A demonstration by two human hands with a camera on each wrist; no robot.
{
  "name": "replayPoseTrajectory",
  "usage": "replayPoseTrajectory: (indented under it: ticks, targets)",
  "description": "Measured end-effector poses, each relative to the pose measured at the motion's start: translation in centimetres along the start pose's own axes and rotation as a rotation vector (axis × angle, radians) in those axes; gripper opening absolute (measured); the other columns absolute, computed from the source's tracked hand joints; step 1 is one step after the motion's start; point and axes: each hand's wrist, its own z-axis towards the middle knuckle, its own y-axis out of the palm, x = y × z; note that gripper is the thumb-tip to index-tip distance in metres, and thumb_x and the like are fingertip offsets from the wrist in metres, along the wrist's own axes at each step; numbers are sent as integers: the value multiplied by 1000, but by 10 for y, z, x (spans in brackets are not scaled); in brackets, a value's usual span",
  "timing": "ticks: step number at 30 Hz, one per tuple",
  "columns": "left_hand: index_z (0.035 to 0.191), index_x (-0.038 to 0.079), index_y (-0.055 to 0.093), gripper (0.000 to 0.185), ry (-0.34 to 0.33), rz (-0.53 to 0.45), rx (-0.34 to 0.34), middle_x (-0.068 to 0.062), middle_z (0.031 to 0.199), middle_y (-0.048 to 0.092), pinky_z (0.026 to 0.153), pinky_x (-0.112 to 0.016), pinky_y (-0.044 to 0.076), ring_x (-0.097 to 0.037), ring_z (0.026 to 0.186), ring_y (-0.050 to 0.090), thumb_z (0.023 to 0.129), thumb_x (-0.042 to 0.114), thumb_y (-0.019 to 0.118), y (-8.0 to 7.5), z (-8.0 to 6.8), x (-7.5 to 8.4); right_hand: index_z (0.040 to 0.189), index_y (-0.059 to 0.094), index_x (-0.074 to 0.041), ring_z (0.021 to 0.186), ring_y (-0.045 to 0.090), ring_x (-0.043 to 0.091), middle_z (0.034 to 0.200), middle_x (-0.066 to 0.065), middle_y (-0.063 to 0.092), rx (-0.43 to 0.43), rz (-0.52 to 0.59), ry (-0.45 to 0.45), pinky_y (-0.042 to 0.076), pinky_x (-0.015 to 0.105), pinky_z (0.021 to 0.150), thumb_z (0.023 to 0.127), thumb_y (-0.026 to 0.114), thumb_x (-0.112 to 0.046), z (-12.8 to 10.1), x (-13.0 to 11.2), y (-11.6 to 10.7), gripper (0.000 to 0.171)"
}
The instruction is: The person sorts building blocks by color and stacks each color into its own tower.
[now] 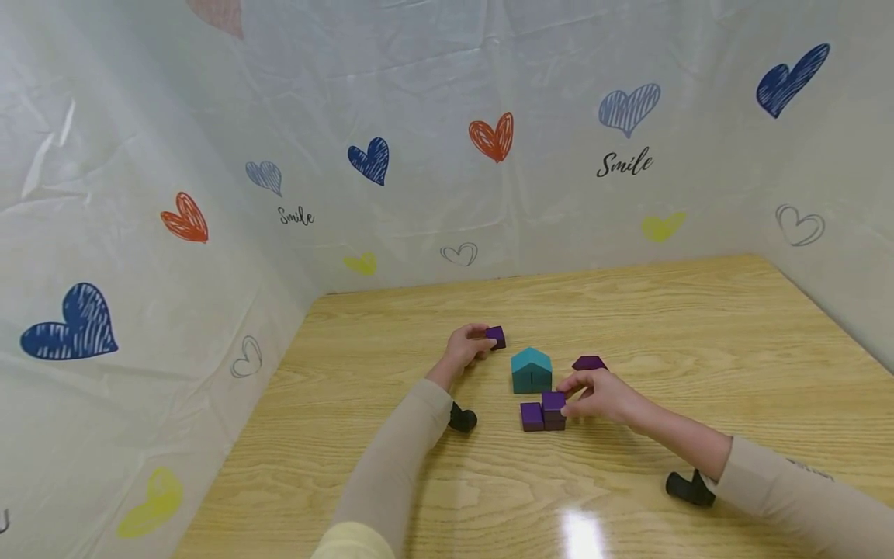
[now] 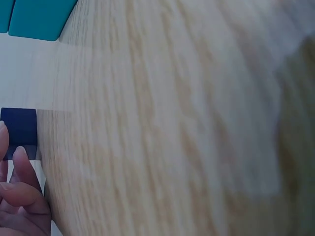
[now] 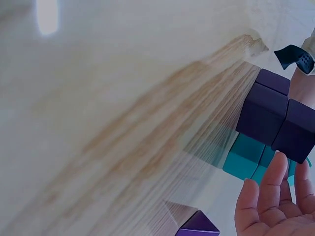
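Note:
My left hand (image 1: pixel 480 342) grips a small purple cube (image 1: pixel 496 337) on the wooden table (image 1: pixel 698 326), left of a teal house-shaped block (image 1: pixel 531 371). In the left wrist view its fingertips (image 2: pixel 20 156) touch that dark cube (image 2: pixel 19 127), with the teal block (image 2: pixel 39 17) at the top corner. My right hand (image 1: pixel 569 397) pinches another purple cube (image 1: pixel 554 404), which stands against a second purple cube (image 1: pixel 531 416) in front of the teal block. The right wrist view shows the fingers (image 3: pixel 271 182) on these purple cubes (image 3: pixel 263 115). A purple roof-shaped piece (image 1: pixel 589 362) lies behind my right hand.
White sheeting printed with hearts (image 1: pixel 492 138) walls the table at the back and on both sides. Black wrist mounts (image 1: pixel 462 419) sit under both forearms. The table is bare wood to the right and towards the front edge.

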Motion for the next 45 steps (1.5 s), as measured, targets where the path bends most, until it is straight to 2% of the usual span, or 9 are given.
replayPoseTrajectory:
  ticks: [5,9,16,23,32,35,38,42,45]
  targets:
    - [118,10,57,36,-7,-18,21,-7,111,61,51,-22,36,-12,64,55,85,17,66,0,-3,2,105,60,7,69,57,14,97,14,61,15,-9,54,49,29,60,75,75,-20,0,-3,1,44]
    - [120,8,56,37,21,-16,30,-9,111,61,48,-21,36,-12,61,52,86,18,65,-3,-7,5,107,59,10,70,56,15,98,15,61,24,-33,72,48,29,60,77,73,-12,-1,-7,3,40]
    - [117,7,57,36,86,-16,-3,-10,112,60,57,-23,44,-16,67,55,84,18,67,-16,-15,7,108,58,11,69,58,16,97,15,60,24,-33,89,50,32,61,77,71,-10,-1,-6,4,39]
    - [118,10,58,37,167,81,-54,-8,112,61,50,-25,36,-21,66,59,84,19,67,-27,-39,16,108,59,10,70,58,16,97,14,60,26,-31,87,50,32,62,77,72,-11,-3,-10,4,40]
    - [116,13,59,35,194,129,-133,-4,106,62,47,-21,34,-13,63,57,83,24,68,-30,-71,21,104,61,7,67,59,14,91,11,61,0,-13,10,49,29,59,77,74,-20,-1,0,0,41]
    - [114,12,60,35,202,135,-156,-4,105,62,47,-21,34,-13,62,57,83,23,69,-28,-79,20,105,60,8,69,58,15,93,12,61,12,-18,36,49,30,59,76,73,-16,-1,-2,1,40]
    - [112,9,61,35,221,141,-170,-5,106,62,52,-27,43,-14,61,56,81,23,70,-25,-87,18,107,59,10,72,59,17,97,15,60,27,-33,81,50,32,61,77,72,-12,-2,-6,3,40]
    - [111,4,61,33,238,124,-187,-10,109,61,70,-47,50,-36,66,56,82,18,70,-19,-105,22,107,58,11,72,58,17,97,15,60,32,-36,93,50,33,61,78,71,-8,-2,-8,5,38]
    - [110,4,61,32,239,124,-193,-11,108,62,72,-51,49,-46,74,54,82,16,70,-14,-113,21,108,58,11,70,58,18,96,14,60,31,-21,94,50,33,61,78,71,-8,-2,-8,5,38]
